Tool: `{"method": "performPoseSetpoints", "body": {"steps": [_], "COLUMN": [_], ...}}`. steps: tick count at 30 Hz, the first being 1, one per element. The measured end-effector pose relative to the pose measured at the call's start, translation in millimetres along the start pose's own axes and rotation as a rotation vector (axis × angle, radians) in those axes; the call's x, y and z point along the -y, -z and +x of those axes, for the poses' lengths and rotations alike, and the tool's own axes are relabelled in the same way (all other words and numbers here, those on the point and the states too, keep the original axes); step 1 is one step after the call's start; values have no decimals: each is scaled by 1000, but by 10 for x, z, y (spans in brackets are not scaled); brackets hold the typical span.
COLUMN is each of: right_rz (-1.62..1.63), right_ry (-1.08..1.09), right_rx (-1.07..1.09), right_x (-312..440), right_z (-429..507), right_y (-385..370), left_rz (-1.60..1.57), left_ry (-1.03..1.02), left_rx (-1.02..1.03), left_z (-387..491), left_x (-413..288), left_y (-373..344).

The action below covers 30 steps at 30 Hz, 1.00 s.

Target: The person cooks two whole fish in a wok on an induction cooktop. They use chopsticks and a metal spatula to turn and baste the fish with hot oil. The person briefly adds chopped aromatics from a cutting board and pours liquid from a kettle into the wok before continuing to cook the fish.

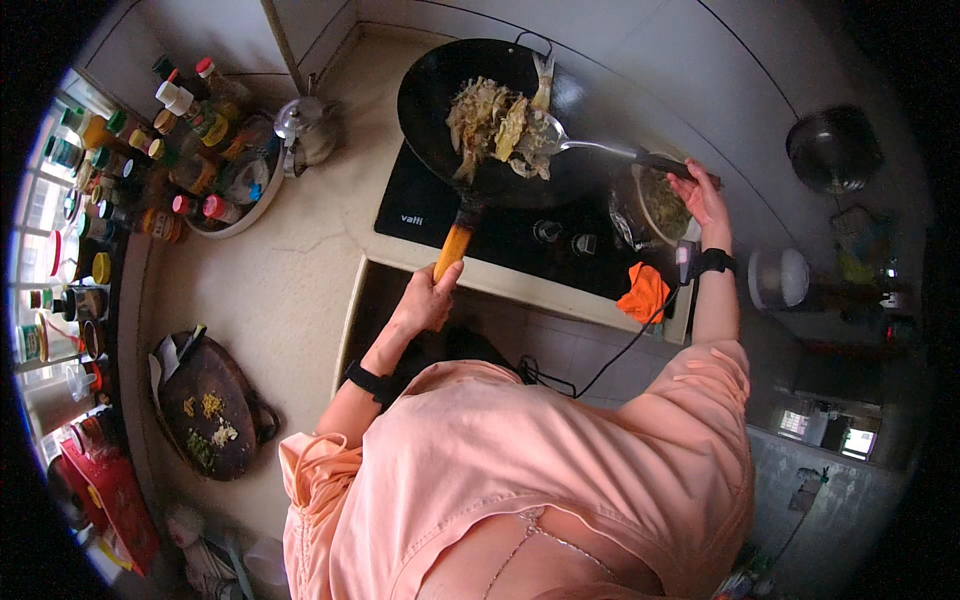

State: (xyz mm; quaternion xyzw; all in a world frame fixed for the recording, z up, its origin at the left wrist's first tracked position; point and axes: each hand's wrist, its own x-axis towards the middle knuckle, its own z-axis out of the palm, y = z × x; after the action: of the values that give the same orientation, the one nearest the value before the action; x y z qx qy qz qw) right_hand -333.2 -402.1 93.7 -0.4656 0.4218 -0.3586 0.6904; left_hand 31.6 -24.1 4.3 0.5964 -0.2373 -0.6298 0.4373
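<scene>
My left hand (430, 300) grips the yellow wooden handle (453, 251) of a black wok (427, 105), which sits tilted over the black stove. In my right hand (701, 191) is the dark handle of a metal wok spatula (600, 146), its blade against the food in the wok. That food is a clump of cooked fish (514, 131) with pale shreds on it. A fish tail (544, 82) sticks up near the wok's far rim, and another tail points towards the wooden handle. Beneath my right hand, a bowl of food (664, 202) stands partly hidden at the stove's right side.
An orange cloth (645, 294) lies on the stove's front right edge. Left of the wok are a metal kettle (300, 124) and a round tray (251, 217) of bottles. A round chopping board (225, 375) with chopped seasonings and a knife lies on the left counter. A cable (626, 345) hangs by my right wrist.
</scene>
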Motion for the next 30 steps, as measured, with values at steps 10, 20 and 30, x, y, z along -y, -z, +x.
{"method": "performPoseSetpoints", "body": {"steps": [10,20,30], "right_rz": [54,259,696], "right_ry": [84,110,106], "right_rx": [-135,-271,-454], "right_x": [-93,-465,-1231], "right_z": [-354,-888,-1903], "right_y": [322,-179,-1537], "left_rz": [-5,-16,283], "left_ry": [-14,3,-367], "left_rx": [-5,34,-135], "left_z": [35,62,67], "left_x": [41,65,160], "left_y": [5,34,386]}}
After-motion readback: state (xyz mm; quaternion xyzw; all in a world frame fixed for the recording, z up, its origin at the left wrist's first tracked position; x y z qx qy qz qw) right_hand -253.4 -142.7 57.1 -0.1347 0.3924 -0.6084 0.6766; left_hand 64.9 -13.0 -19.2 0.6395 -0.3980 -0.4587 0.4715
